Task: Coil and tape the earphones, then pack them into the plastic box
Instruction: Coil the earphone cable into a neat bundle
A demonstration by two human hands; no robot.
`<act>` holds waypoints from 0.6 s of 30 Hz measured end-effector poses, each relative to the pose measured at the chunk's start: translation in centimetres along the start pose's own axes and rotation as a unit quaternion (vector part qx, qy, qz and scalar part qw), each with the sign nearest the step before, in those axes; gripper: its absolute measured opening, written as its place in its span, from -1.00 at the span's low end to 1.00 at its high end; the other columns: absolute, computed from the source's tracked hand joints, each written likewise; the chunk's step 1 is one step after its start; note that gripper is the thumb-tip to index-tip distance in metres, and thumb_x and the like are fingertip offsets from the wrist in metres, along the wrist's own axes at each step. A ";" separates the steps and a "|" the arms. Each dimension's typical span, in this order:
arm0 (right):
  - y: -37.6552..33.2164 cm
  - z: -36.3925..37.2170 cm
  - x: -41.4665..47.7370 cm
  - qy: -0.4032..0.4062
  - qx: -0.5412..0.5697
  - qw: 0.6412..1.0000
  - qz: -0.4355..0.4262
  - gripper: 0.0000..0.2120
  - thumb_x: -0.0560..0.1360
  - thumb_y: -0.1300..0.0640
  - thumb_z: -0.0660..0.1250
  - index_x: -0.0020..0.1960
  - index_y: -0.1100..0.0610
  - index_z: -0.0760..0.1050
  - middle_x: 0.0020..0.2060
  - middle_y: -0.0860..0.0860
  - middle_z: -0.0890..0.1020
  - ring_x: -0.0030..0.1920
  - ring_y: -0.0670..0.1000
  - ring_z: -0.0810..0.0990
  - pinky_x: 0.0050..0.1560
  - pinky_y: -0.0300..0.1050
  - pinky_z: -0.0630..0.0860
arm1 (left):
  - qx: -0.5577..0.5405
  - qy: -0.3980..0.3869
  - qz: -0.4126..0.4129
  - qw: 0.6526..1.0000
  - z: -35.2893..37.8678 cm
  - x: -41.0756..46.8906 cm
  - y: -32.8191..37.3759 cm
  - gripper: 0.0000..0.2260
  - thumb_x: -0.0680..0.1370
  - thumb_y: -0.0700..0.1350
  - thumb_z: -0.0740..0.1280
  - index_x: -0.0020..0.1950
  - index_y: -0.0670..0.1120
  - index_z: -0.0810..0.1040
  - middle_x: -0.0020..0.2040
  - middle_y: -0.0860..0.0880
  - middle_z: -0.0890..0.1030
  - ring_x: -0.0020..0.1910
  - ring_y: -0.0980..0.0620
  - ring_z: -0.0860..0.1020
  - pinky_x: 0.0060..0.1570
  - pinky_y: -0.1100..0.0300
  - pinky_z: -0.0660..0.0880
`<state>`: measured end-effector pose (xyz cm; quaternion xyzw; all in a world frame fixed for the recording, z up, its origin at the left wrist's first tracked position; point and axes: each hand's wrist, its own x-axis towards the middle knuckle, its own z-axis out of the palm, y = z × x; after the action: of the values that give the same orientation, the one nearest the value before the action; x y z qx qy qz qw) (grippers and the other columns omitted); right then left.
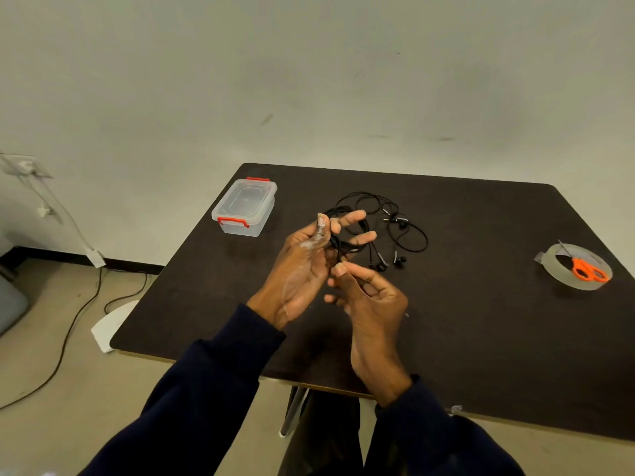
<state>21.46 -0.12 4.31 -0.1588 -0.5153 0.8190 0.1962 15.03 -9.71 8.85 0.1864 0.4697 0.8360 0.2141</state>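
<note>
My left hand (311, 262) is raised over the dark table (481, 321), palm toward me, with a coil of black earphone cable (340, 243) looped around its fingers. A strip of clear tape clings to its thumb. My right hand (369, 297) is just below and to the right, thumb and forefinger pinched at the coil's lower end. More black earphones (398, 231) lie tangled on the table behind my hands, buds toward me. The clear plastic box (245, 207) with red latches stands shut at the table's far left corner.
A roll of clear tape (577, 267) lies at the right of the table with orange-handled scissors (587, 269) resting on it. Cables trail across the floor (68, 338) on the left. A white wall rises behind the table.
</note>
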 end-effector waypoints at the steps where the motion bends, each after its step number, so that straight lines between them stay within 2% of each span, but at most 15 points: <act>1: -0.1 0.2 0.2 0.005 0.027 0.999 0.040 -0.89 0.49 0.27 0.49 0.01 0.18 0.68 -0.12 0.11 0.76 -0.08 0.10 0.74 -0.22 -0.10 0.67 | 0.005 0.001 0.002 1.000 0.3 0.0 0.0 -0.72 0.75 -0.02 0.06 -0.04 -0.09 0.45 0.44 -0.14 0.55 0.39 -0.24 0.55 0.08 -0.07 0.57; 3: -0.3 0.5 0.5 0.011 0.036 0.997 0.071 -0.90 0.49 0.27 0.48 0.01 0.18 0.68 -0.08 0.10 0.76 -0.04 0.08 0.74 -0.15 -0.08 0.67 | 0.022 0.004 0.011 1.000 0.6 0.0 0.0 -0.73 0.73 -0.02 0.08 -0.05 -0.10 0.44 0.42 -0.18 0.56 0.38 -0.23 0.56 0.32 -0.18 0.50; 7: -0.9 0.6 1.3 0.030 0.063 0.993 0.097 -0.90 0.50 0.28 0.48 0.01 0.18 0.67 -0.11 0.10 0.74 -0.12 0.02 0.70 -0.13 -0.06 0.63 | 0.054 0.010 0.024 0.998 0.9 0.0 -0.3 -0.68 0.76 -0.03 0.02 -0.06 -0.10 0.45 0.39 -0.20 0.58 0.38 -0.18 0.57 0.40 -0.11 0.45; 9: -1.0 0.4 1.5 0.013 0.081 0.991 0.110 -0.92 0.53 0.32 0.44 0.02 0.23 0.64 -0.14 0.13 0.73 -0.15 0.03 0.69 -0.16 -0.09 0.62 | 0.056 0.014 0.014 0.998 1.2 0.0 -0.6 -0.68 0.76 -0.02 0.03 -0.06 -0.10 0.45 0.38 -0.18 0.60 0.38 -0.15 0.58 0.31 -0.05 0.53; 11: -1.1 0.2 1.5 -0.007 0.089 0.988 0.126 -0.92 0.57 0.35 0.37 0.01 0.27 0.64 -0.16 0.15 0.73 -0.18 0.04 0.69 -0.18 -0.12 0.64 | 0.053 0.024 0.002 0.998 1.4 0.0 -0.9 -0.67 0.75 -0.01 0.03 -0.09 -0.09 0.44 0.37 -0.17 0.61 0.37 -0.11 0.59 0.02 0.18 0.63; 12: -1.2 0.1 1.5 -0.014 0.094 0.986 0.137 -0.91 0.59 0.35 0.35 0.01 0.29 0.64 -0.16 0.16 0.73 -0.18 0.05 0.70 -0.17 -0.13 0.65 | 0.052 0.029 0.000 0.998 1.4 0.1 -1.0 -0.67 0.75 -0.01 0.03 -0.10 -0.08 0.44 0.36 -0.16 0.62 0.36 -0.10 0.59 -0.04 0.24 0.62; 13: -1.3 -0.1 1.5 -0.020 0.097 0.984 0.150 -0.89 0.60 0.34 0.33 0.02 0.30 0.64 -0.14 0.18 0.73 -0.17 0.06 0.71 -0.14 -0.12 0.66 | 0.051 0.031 0.002 0.998 1.3 0.1 -1.1 -0.68 0.74 0.00 0.05 -0.10 -0.08 0.45 0.36 -0.17 0.62 0.36 -0.11 0.59 0.04 0.21 0.61; 15: -1.5 -0.5 1.7 -0.030 0.099 0.978 0.179 -0.84 0.63 0.27 0.30 0.08 0.31 0.64 -0.06 0.21 0.74 -0.10 0.08 0.72 -0.08 -0.07 0.66 | 0.043 0.027 0.003 0.999 1.1 0.2 -1.3 -0.70 0.71 0.01 0.08 -0.09 -0.09 0.46 0.36 -0.19 0.61 0.37 -0.14 0.58 0.32 0.00 0.52; 16: -1.6 -0.8 1.8 -0.036 0.093 0.977 0.191 -0.80 0.65 0.20 0.29 0.11 0.30 0.63 -0.03 0.21 0.74 -0.06 0.09 0.72 -0.06 -0.05 0.65 | 0.037 0.024 0.003 0.999 0.8 0.3 -1.3 -0.70 0.72 0.01 0.08 -0.08 -0.10 0.47 0.37 -0.20 0.60 0.38 -0.16 0.57 0.38 -0.07 0.48; 18: -1.6 -1.4 1.9 -0.052 0.076 0.975 0.203 -0.72 0.65 0.08 0.29 0.15 0.28 0.64 0.01 0.20 0.74 -0.05 0.07 0.71 -0.05 -0.03 0.63 | 0.026 0.023 -0.003 0.999 0.4 0.5 -1.3 -0.68 0.75 -0.01 0.05 -0.08 -0.10 0.46 0.38 -0.19 0.59 0.40 -0.16 0.56 0.36 -0.07 0.48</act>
<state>20.71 2.52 5.03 -0.2020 -0.4178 0.8857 0.0104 15.06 -8.60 7.96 0.1713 0.4967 0.8267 0.2013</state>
